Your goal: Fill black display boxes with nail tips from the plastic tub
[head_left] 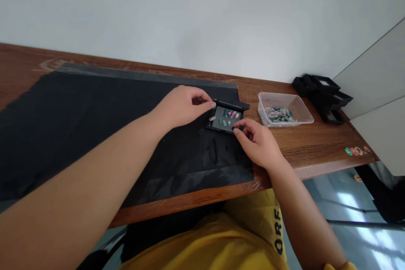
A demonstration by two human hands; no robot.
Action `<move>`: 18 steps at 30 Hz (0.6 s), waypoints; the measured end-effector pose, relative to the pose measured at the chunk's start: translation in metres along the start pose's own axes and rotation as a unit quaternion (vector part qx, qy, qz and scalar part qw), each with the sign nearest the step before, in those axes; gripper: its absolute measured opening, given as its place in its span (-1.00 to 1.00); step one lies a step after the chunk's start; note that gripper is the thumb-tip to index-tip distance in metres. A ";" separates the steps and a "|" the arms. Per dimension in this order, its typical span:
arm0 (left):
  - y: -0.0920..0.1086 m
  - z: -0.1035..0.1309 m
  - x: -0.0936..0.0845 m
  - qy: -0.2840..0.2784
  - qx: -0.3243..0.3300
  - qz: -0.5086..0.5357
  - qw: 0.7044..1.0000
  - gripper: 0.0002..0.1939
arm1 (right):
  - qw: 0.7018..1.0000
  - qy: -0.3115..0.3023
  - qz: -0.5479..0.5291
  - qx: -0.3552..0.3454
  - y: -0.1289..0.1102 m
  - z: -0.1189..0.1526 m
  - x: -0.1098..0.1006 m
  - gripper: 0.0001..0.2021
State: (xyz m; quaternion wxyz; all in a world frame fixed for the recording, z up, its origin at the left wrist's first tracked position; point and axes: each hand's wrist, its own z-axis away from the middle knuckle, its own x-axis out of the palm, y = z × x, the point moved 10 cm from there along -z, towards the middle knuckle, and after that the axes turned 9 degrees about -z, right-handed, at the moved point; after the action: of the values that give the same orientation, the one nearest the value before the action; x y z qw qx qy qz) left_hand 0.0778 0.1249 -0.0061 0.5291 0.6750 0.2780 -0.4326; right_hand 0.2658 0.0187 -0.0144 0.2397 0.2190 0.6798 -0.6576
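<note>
A small black box (216, 124) lies on the black mat with its hinged lid (232, 104) raised at the back. Inside are several press-on nails (225, 122), green, pink and pale, set out in two rough rows. One pale nail (212, 118) sits at the box's left edge. My left hand (185, 105) is closed at the box's back left corner, thumb and forefinger pinched together by the lid's end. At the front right corner, my right hand (257, 141) pinches the box's edge between thumb and forefinger. Its other fingers are curled under.
A clear plastic tub (308, 118) to the right contains a heap of loose nails (280, 114). Black boxes (327, 93) are stacked in the far right corner. The black mat (95, 122) covers much of the wooden table (303, 147). Round stickers (357, 151) mark its right edge. A white wall stands behind.
</note>
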 end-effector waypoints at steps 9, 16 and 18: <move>0.007 0.004 0.018 0.002 -0.028 0.085 0.996 -0.76 | 1.000 -0.004 0.011 -0.007 -0.002 0.000 0.001 -0.79; 0.008 0.003 0.021 -0.023 -0.008 0.041 0.999 -0.75 | 1.000 -0.011 0.018 -0.010 -0.002 0.000 0.001 -0.78; 0.009 0.004 0.017 -0.020 -0.007 0.037 0.999 -0.67 | 1.000 -0.011 0.019 -0.011 -0.002 0.001 0.001 -0.78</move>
State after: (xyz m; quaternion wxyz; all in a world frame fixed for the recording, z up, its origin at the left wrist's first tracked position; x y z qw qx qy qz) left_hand 0.0928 0.1170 -0.0172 0.5555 0.6719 0.2449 -0.4242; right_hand 0.2636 0.0180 -0.0131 0.2618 0.2219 0.6800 -0.6479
